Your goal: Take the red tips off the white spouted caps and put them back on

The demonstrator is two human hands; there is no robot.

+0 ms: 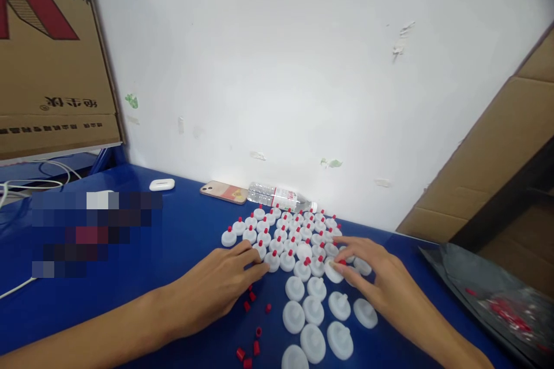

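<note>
My right hand [374,268] pinches a small red cap [342,262] between thumb and finger, over the nozzle of a white round lid [333,272]. At the left edge of the cluster, my left hand [234,271] rests with fingers apart, its tips touching or close beside a white lid [272,263]. Many lids around them, such as this one [287,262], carry red caps on their tips. Nearer me are several lids with bare nozzles, among them a large white lid [312,343]. Loose red caps [256,348] lie below my left hand.
A clear plastic bottle [281,197] lies by the wall, beside a phone [224,191] and a white earbud case [161,184]. On the right is a dark bag [471,282] with red caps inside. Cardboard [485,144] leans behind it. The blue table [186,230] holds everything.
</note>
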